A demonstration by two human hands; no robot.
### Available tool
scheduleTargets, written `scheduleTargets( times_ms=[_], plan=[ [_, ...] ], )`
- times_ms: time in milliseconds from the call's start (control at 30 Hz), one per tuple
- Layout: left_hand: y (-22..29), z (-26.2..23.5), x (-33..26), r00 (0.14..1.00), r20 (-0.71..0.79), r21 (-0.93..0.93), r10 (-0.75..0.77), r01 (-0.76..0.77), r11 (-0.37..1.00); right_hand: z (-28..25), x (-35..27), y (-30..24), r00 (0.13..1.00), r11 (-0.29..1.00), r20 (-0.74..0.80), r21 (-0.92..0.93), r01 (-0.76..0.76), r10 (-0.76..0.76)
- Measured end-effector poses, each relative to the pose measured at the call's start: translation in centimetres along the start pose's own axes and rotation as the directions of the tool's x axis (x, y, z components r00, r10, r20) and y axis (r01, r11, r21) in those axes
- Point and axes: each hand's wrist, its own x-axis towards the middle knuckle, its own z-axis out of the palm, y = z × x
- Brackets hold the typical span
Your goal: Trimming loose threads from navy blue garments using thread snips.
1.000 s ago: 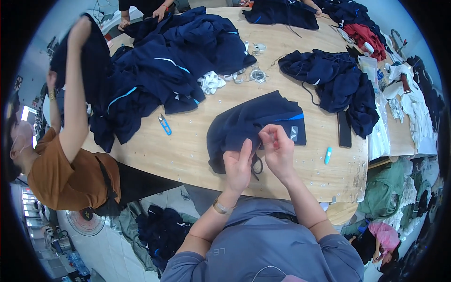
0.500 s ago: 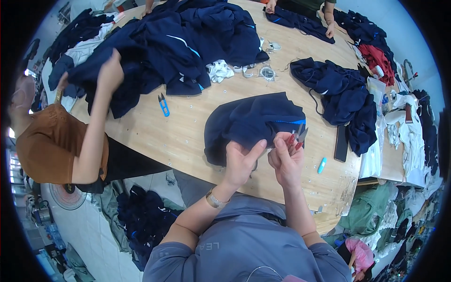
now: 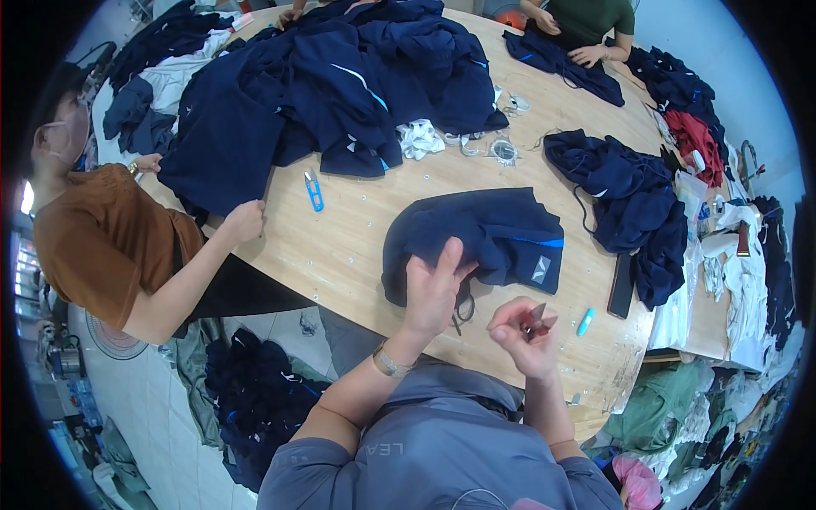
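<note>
A folded navy garment (image 3: 501,225) with a bright blue stripe and a small grey patch lies on the table in front of me. My left hand (image 3: 435,289) is at its near edge, thumb raised and fingers apart, holding nothing that shows. A dark cord hangs from the garment beside that hand. My right hand (image 3: 525,338) is curled round red-handled thread snips (image 3: 537,321), their blades pointing outward, off the garment's near right corner. To the right of this hand lies a small turquoise-capped tool (image 3: 586,321).
Blue thread snips (image 3: 314,190) lie left of the garment. A large navy garment heap (image 3: 340,85) covers the far left, where a person in brown (image 3: 93,246) handles cloth. More navy garments (image 3: 629,195) and a dark phone-like slab (image 3: 621,285) lie right. Another person (image 3: 586,25) works across the table.
My right hand with the snips has drawn back toward me, away from the garment. My left hand's thumb has lifted. The person in brown has lowered an arm and spread the cloth.
</note>
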Motion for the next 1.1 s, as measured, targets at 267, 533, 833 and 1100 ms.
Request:
scheduleTargets(
  times_ms=[267,533,833,1100],
  plan=[
    [0.0,-0.9,-0.4,0.996,0.082,0.012,0.044,-0.045,0.999,-0.1,3.0,1.2,0.963,0.819,-0.205,-0.572,0.028,-0.176],
    [-1.4,-2.4,-1.0,0.965,0.188,0.232,0.184,-0.226,0.946,0.1,3.6,3.0,0.901,0.401,-0.009,-0.897,0.185,-0.435],
    [-1.0,-1.2,-1.5,0.936,0.237,0.357,0.26,-0.333,0.873,0.0,3.6,2.4,0.908,0.331,0.002,-0.931,0.154,-0.418],
    [0.3,-0.4,-1.4,0.993,0.111,-0.013,0.025,-0.024,1.0,-0.3,3.8,3.3,0.878,0.319,0.015,-0.929,0.19,-0.479]
  ],
)
